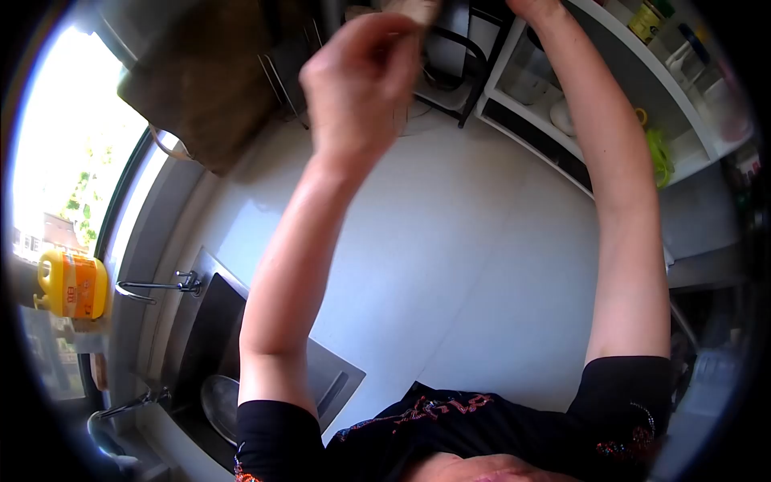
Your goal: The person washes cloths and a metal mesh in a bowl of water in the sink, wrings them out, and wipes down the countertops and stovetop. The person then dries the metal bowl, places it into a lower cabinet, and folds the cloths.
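Two bare forearms stretch toward the top of the view. The left hand [357, 88], blurred, has its fingers curled inward; a pale item [418, 10] shows by the fingertips, cut by the top edge, and whether it is gripped cannot be told. The right hand [532, 6] lies mostly beyond that edge, so its opening and any hold cannot be told. A black frame [480, 82] stands near the left hand, and the right forearm crosses in front of a white shelf unit [652, 79]. Leftward are a sink [205, 333] and a yellow jug [76, 285].
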`<move>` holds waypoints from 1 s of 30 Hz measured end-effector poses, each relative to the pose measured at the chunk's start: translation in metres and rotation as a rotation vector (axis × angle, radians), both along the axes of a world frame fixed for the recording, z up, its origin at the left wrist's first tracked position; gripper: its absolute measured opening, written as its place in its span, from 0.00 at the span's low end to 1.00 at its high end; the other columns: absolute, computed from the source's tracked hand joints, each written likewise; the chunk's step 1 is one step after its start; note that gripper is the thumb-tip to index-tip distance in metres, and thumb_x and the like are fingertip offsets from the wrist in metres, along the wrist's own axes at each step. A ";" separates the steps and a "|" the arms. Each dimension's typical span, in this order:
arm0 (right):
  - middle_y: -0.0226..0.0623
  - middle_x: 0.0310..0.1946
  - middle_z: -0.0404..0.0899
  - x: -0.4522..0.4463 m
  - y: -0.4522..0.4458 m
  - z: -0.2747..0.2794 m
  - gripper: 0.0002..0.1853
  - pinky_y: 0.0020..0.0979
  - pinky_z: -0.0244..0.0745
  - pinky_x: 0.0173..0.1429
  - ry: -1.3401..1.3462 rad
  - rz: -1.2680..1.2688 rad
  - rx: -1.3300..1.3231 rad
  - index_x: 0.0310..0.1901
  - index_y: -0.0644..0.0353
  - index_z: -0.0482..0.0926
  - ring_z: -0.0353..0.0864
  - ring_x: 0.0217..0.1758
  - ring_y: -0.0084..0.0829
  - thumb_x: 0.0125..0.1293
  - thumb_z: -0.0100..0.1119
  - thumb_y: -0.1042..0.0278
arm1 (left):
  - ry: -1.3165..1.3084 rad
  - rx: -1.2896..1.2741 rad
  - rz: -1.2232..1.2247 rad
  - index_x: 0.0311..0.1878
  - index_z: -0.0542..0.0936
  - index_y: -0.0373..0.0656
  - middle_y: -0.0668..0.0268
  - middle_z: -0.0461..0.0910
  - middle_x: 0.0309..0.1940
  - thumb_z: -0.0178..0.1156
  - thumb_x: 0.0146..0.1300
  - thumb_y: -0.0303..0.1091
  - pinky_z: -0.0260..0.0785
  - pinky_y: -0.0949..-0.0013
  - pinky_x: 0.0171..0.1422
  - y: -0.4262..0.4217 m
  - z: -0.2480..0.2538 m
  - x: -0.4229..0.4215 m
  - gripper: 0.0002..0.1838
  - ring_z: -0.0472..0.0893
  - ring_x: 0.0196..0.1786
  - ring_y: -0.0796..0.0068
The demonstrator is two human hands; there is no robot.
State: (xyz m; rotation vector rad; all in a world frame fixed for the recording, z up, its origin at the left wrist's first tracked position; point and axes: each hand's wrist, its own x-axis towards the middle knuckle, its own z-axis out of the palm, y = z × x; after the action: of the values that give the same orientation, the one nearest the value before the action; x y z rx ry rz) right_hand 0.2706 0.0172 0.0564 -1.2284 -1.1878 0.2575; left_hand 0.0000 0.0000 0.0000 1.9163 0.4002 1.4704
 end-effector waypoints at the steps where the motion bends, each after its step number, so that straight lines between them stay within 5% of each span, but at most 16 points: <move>1: 0.41 0.29 0.80 0.000 -0.010 -0.003 0.08 0.35 0.73 0.37 -0.247 -0.240 -0.021 0.31 0.60 0.77 0.79 0.29 0.38 0.51 0.59 0.66 | 0.048 -0.010 -0.018 0.34 0.81 0.45 0.60 0.79 0.29 0.59 0.52 0.27 0.72 0.69 0.37 -0.005 -0.002 0.014 0.06 0.80 0.31 0.70; 3: 0.45 0.28 0.79 -0.001 -0.014 -0.011 0.07 0.35 0.70 0.33 -0.689 -0.619 -0.140 0.29 0.63 0.76 0.78 0.29 0.38 0.49 0.57 0.69 | 0.050 0.119 0.001 0.32 0.80 0.46 0.59 0.76 0.26 0.58 0.50 0.27 0.71 0.65 0.34 0.008 -0.036 0.062 0.06 0.79 0.28 0.63; 7: 0.51 0.30 0.77 0.003 -0.032 -0.068 0.07 0.44 0.72 0.41 -1.155 -0.562 -0.453 0.32 0.61 0.76 0.77 0.38 0.50 0.51 0.55 0.71 | 0.381 0.116 -0.060 0.37 0.79 0.47 0.61 0.75 0.30 0.54 0.52 0.27 0.70 0.59 0.37 0.006 -0.111 0.102 0.09 0.77 0.32 0.57; 12: 0.49 0.28 0.78 0.009 -0.041 -0.086 0.07 0.41 0.73 0.38 -1.242 -0.497 -0.769 0.30 0.67 0.77 0.78 0.36 0.48 0.51 0.48 0.80 | 0.497 0.074 -0.127 0.41 0.79 0.46 0.60 0.75 0.35 0.53 0.52 0.26 0.69 0.59 0.43 0.007 -0.149 0.093 0.12 0.76 0.39 0.57; 15: 0.45 0.28 0.79 -0.017 -0.043 -0.059 0.08 0.37 0.73 0.36 -0.933 -0.321 -1.120 0.34 0.65 0.78 0.79 0.34 0.41 0.56 0.49 0.75 | 0.582 0.075 -0.161 0.41 0.79 0.44 0.58 0.75 0.37 0.52 0.52 0.25 0.69 0.60 0.45 0.005 -0.155 0.066 0.13 0.76 0.39 0.56; 18: 0.44 0.31 0.79 -0.013 -0.046 -0.053 0.10 0.41 0.73 0.39 -1.097 -0.524 -0.587 0.35 0.58 0.79 0.78 0.37 0.46 0.55 0.53 0.64 | 0.651 -0.031 -0.242 0.41 0.79 0.43 0.57 0.76 0.37 0.53 0.52 0.26 0.69 0.60 0.46 -0.009 -0.157 0.024 0.12 0.76 0.39 0.56; 21: 0.45 0.33 0.79 -0.041 -0.046 -0.050 0.11 0.43 0.73 0.42 -1.186 -0.386 -0.672 0.36 0.56 0.80 0.78 0.40 0.46 0.57 0.51 0.61 | 0.661 -0.197 -0.272 0.41 0.79 0.43 0.58 0.76 0.36 0.55 0.53 0.26 0.71 0.64 0.40 -0.036 -0.148 -0.033 0.11 0.77 0.33 0.62; 24: 0.43 0.35 0.79 -0.032 -0.031 -0.058 0.11 0.39 0.72 0.43 -0.990 -0.531 -0.705 0.38 0.57 0.79 0.78 0.39 0.41 0.59 0.52 0.63 | 0.682 -0.342 -0.184 0.40 0.79 0.42 0.58 0.77 0.35 0.57 0.53 0.26 0.71 0.68 0.34 -0.061 -0.156 -0.107 0.10 0.77 0.28 0.69; 29: 0.35 0.45 0.78 0.234 0.041 -0.124 0.15 0.27 0.70 0.49 -0.676 -0.085 -0.564 0.47 0.56 0.77 0.76 0.43 0.27 0.64 0.50 0.58 | 0.738 -0.469 0.284 0.37 0.81 0.42 0.62 0.78 0.28 0.57 0.54 0.25 0.70 0.72 0.31 -0.106 -0.180 -0.279 0.07 0.77 0.26 0.72; 30: 0.33 0.46 0.78 0.300 0.089 -0.170 0.16 0.25 0.70 0.50 -0.502 0.120 -0.454 0.49 0.55 0.77 0.75 0.44 0.25 0.66 0.50 0.57 | 0.748 -0.469 0.409 0.37 0.81 0.41 0.62 0.79 0.29 0.57 0.54 0.26 0.70 0.74 0.33 -0.117 -0.191 -0.319 0.08 0.77 0.28 0.74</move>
State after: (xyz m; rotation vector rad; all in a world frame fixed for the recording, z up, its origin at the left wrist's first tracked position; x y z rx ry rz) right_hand 0.5707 0.1063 -0.1139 -1.6807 -1.7009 0.3316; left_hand -0.3185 -0.1169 -0.1914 1.9828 1.4068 0.7083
